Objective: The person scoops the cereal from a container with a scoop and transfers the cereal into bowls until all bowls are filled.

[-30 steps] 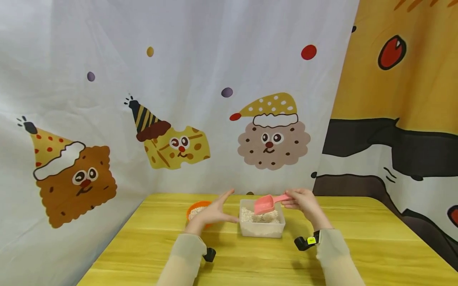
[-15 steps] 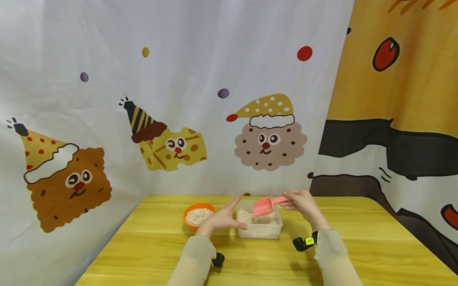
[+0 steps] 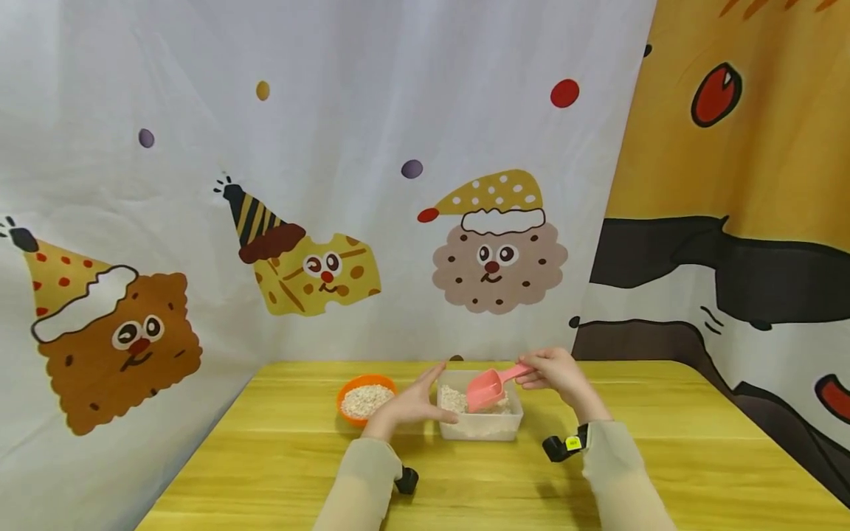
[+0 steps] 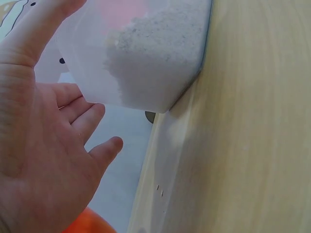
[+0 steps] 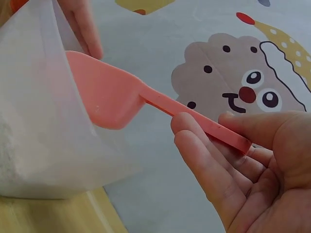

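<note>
My right hand pinches the handle of a pink scoop between thumb and fingers. The scoop's bowl tilts down into a translucent plastic box of rolled oats, low over the flakes. At the box's left end, my left hand holds it, thumb along the front rim and fingers on the far side. The left wrist view shows those fingertips at the box's corner, palm facing it. In the right wrist view the box wall partly hides the scoop.
Left of the box stands an orange bowl filled with oats, close behind the left hand. Both containers stand toward the far edge of a wooden table. A printed curtain hangs right behind it. A few flakes lie on the tabletop.
The left hand has moved right, away from the orange bowl and onto the box's side. The scoop has dipped lower into the box, its bowl tipping further down.
</note>
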Available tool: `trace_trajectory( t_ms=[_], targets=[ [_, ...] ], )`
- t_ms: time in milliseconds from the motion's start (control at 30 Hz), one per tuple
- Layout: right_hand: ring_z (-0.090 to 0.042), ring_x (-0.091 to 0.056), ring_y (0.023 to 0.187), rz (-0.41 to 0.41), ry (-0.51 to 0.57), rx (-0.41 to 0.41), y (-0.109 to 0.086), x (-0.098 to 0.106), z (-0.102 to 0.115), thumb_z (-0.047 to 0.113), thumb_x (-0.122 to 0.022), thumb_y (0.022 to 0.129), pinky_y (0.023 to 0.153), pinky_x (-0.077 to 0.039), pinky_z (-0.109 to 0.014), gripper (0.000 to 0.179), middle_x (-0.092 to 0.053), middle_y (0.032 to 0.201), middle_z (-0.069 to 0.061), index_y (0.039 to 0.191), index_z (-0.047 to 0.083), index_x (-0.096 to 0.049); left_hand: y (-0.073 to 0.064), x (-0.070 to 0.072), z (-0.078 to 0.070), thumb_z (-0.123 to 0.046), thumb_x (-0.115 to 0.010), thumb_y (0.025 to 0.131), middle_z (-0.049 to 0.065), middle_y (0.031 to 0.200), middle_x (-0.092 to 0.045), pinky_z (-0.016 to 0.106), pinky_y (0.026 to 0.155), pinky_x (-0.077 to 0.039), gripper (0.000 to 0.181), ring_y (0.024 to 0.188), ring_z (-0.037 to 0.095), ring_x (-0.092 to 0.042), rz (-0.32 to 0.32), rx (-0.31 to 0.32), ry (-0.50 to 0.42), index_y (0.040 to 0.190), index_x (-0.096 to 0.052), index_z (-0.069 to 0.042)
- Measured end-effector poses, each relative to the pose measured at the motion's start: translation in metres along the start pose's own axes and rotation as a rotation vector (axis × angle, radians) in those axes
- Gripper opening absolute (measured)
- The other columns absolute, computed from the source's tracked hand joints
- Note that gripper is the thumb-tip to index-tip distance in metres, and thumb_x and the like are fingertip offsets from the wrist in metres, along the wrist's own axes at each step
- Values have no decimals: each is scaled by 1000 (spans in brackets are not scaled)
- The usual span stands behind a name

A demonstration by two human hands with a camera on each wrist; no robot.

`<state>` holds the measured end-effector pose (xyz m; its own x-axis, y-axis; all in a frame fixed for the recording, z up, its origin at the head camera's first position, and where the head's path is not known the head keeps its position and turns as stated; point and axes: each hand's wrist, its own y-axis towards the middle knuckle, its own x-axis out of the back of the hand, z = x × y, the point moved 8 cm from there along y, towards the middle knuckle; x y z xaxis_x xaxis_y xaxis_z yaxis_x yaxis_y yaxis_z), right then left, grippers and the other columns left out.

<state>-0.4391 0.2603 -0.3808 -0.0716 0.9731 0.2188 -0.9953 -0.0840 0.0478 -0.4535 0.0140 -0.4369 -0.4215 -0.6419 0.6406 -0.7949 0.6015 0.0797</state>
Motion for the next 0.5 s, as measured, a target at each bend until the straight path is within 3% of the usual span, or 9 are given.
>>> trace_trajectory(
  t_ms=[500],
  targets=[
    [-25, -70, 67, 118, -232, 44, 12, 11, 47, 8, -53, 98, 65, -58, -38, 30, -70, 79, -19, 108, -20, -61, 0, -1, 1, -44, -82, 74, 5, 161, -12, 57, 109, -26, 110, 145, 30, -17, 2, -4, -28, 157, -11, -27]
  ],
)
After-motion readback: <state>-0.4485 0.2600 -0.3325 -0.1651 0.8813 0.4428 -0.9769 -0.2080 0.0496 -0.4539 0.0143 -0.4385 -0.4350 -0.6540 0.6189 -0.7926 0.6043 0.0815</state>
